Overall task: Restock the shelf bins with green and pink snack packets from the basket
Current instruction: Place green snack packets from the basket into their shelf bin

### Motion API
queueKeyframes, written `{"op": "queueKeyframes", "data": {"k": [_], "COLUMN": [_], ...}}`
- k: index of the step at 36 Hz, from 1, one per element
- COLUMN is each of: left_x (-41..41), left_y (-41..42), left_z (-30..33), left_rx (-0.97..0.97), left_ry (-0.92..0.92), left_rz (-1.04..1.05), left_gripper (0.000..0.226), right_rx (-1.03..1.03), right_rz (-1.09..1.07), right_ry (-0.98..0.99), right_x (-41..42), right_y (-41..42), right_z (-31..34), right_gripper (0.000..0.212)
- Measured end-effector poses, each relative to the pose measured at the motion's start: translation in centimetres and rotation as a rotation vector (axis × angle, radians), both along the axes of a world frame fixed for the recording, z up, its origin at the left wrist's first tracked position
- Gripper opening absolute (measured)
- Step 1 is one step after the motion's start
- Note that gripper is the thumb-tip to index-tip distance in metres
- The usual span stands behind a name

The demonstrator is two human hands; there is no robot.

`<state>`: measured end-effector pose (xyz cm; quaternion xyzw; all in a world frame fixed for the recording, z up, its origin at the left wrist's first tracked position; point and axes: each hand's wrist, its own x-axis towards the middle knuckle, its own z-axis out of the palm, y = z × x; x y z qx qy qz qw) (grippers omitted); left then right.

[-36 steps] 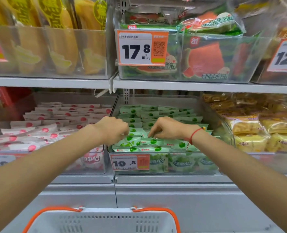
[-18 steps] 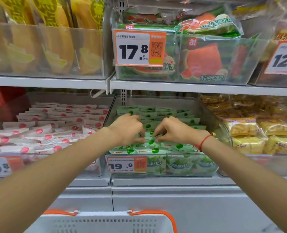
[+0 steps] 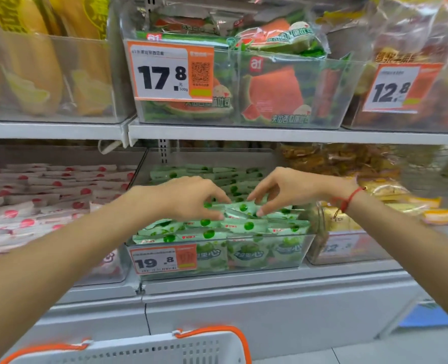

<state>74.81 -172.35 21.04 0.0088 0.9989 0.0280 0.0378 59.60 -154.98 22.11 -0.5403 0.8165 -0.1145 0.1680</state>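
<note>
Bare forearms, no sleeves in view, red string bracelet on right wrist

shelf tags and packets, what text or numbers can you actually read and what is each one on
"17.8" and "500g": orange price tag on the upper watermelon bin; its top line and QR code are too small.
"a1": red logo on the watermelon bread bag; the white line below is too blurred.
"12.8": price tag on the upper right bin.
"19.8": price tag on the green packet bin.
Print on the green packets and pink packets: too small.
</note>
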Motion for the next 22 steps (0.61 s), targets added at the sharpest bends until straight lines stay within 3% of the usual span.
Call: {"op": "queueKeyframes", "data": {"k": [2, 6, 10, 12, 14, 17, 22], "left_x": [-0.9, -2.3, -3.2, -3.4, -3.4, -3.7, -4.9], "left_y": [0.8, 0.7, 0.7, 0.5, 0.0, -0.8, 0.4], "left_z": [-1.3, -2.5, -3.3, -3.3, -2.6, -1.3, -1.7], "left_rx": [-0.034, -0.202, -0.185, -0.108, 0.106, 0.245, 0.009], "left_ry": [-0.055, 0.000, -0.028, -0.073, -0.097, 0.014, -0.054], "left_rz": [-0.018, -0.085, -0.089, -0.075, -0.022, 0.026, 0.044], "left_gripper": [0.051, 0.042, 0.038, 0.040, 0.038, 0.023, 0.033], "right_rx": [0.092, 0.015, -0.017, 0.036, 0.035, -0.139, 0.100], "right_rz": [0.019, 0.037, 0.055, 0.094, 0.079, -0.067, 0.035], "right_ry": [0.083, 0.197, 0.227, 0.217, 0.060, -0.126, 0.299], "right_x": [0.2, 0.3, 0.4, 0.4, 0.0, -1.3, -0.8], "right_y": [0.1, 0.1, 0.0, 0.0, 0.3, 1.1, -0.8], "right_z": [-1.5, -3.7, -5.1, -4.9, -3.5, -1.7, -2.4], "right_gripper": [0.042, 0.032, 0.020, 0.020, 0.024, 0.024, 0.023]}}
